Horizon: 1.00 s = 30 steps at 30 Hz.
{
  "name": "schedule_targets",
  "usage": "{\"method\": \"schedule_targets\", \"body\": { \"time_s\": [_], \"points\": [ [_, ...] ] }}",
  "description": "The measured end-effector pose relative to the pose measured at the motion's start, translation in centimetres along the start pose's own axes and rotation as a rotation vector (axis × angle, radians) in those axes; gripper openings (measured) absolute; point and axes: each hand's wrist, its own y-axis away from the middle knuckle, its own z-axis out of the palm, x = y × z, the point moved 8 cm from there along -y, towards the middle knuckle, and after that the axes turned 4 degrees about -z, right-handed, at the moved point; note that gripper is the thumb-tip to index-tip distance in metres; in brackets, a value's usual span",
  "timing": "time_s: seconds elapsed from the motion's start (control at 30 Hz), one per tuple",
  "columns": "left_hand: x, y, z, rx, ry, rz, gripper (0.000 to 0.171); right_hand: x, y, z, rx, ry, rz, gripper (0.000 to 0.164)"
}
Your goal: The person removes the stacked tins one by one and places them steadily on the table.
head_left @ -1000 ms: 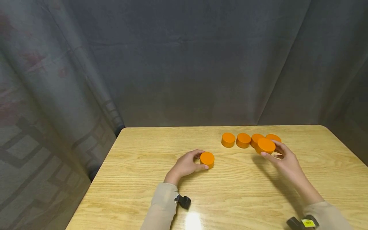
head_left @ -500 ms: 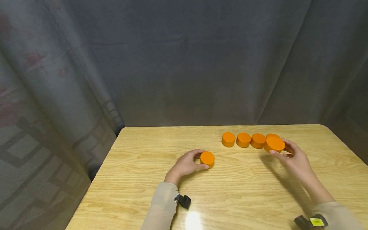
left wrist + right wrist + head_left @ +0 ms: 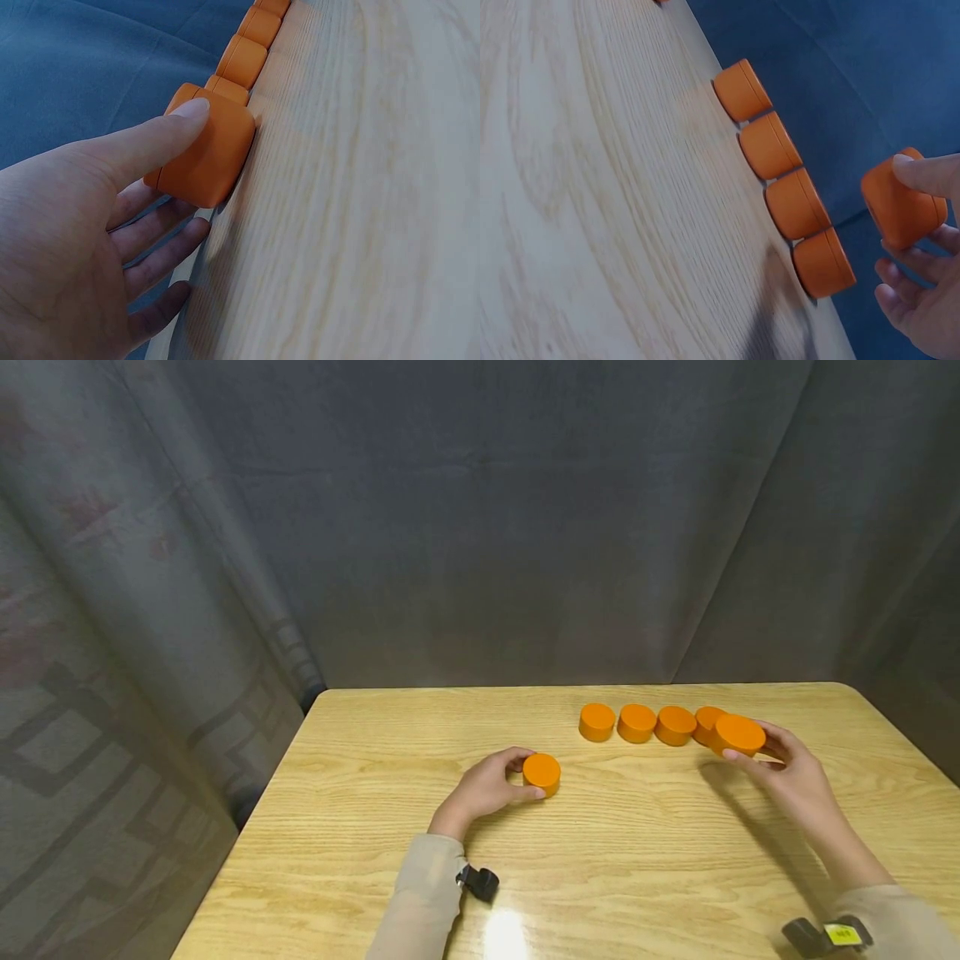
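Note:
My left hand [image 3: 486, 789] holds a round orange lidded container [image 3: 542, 773] between thumb and fingers, low at the tabletop in front of the row. In the left wrist view the thumb lies across this container's side [image 3: 214, 150], near its lid seam. A matching orange container [image 3: 738, 734] is pinched in my right hand [image 3: 801, 785], raised above the table with its shadow falling below. It overlaps the right end of a row of several like containers [image 3: 637, 724]. In the right wrist view it hangs apart from the row's end container [image 3: 823, 264].
The row stands side by side near the back edge of the light wood table [image 3: 360, 827]. Behind the table hangs a dark grey curtain [image 3: 480, 527], and a patterned curtain [image 3: 135, 635] covers the left side. Each wrist carries a small black camera [image 3: 480, 883].
My right hand has carried its container rightward along the row to the far right end, uncovering containers it overlapped before. The left hand and its container have stayed in place.

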Motion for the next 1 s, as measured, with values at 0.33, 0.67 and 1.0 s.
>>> {"method": "schedule_targets", "body": {
  "time_s": [0.33,0.67,1.0],
  "points": [
    [0.1,-0.1,0.0,0.001,-0.002,0.012,0.055,1.5,-0.3,-0.9,0.01,0.027,0.03,0.075],
    [0.0,-0.1,0.1,0.001,-0.008,0.013,0.056,2.9,-0.5,-1.5,0.005,0.021,0.06,0.078],
    [0.0,-0.1,0.1,0.001,-0.002,0.011,0.056,4.2,-0.6,-2.1,0.009,0.046,0.107,0.08]
  ]
}}
